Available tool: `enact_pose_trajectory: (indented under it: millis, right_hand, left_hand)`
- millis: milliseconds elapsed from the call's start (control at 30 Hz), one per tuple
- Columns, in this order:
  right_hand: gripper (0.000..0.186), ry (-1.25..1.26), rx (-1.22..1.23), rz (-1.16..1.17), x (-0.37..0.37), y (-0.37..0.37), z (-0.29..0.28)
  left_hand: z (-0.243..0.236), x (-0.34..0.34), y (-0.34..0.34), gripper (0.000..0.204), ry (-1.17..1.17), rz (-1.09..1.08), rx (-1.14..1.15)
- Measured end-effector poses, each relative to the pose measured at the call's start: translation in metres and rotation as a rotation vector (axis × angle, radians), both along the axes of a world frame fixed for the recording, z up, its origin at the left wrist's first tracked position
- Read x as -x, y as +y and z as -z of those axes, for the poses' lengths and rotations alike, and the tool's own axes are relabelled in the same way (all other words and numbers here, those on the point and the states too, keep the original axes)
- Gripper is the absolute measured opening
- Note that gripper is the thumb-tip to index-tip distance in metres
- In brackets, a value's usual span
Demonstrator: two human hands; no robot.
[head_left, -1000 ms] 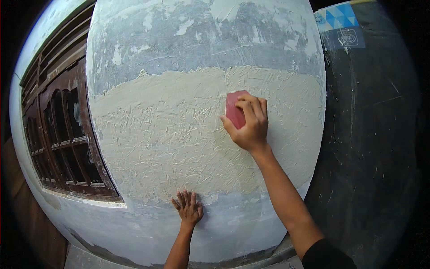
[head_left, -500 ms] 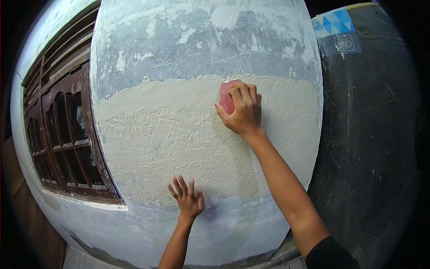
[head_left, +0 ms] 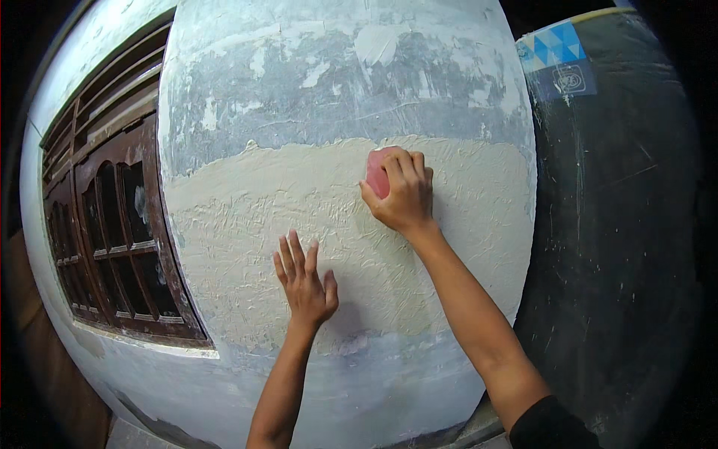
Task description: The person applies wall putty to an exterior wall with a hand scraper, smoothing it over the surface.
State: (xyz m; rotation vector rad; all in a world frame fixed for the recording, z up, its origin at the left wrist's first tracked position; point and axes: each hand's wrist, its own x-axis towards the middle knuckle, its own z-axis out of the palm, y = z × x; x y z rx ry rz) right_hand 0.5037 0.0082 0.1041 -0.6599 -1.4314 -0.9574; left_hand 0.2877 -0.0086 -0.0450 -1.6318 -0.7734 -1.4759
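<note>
Pink sponge (head_left: pixel 376 173) mostly hidden under right hand (head_left: pixel 400 193); shape unclear.

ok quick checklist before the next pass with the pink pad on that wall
1. Right hand grips the pink pad: ok.
2. Pad pressed to the cream plaster: ok.
3. Left hand flat on the plaster, fingers spread, clear of the pad: ok.
4. Grey wall above the plaster edge uncoated: not ok.
5. Brown window frame free of plaster: cannot tell.
6. Plaster wet or dry: cannot tell.
</note>
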Motion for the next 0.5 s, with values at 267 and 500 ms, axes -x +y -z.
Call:
enact_pose_trajectory:
  millis: [267,500]
  right_hand:
    - [0.05,-0.013,0.006,0.018,-0.001,0.003,0.007]
    - [0.049,0.013,-0.02,0.048,-0.005,0.009,-0.016]
  left_hand:
    - [-0.154,0.003,0.006,0.071,0.004,-0.057,-0.167]
    - [-0.257,0.019,0.029,0.068,0.015,-0.189,-0.231]
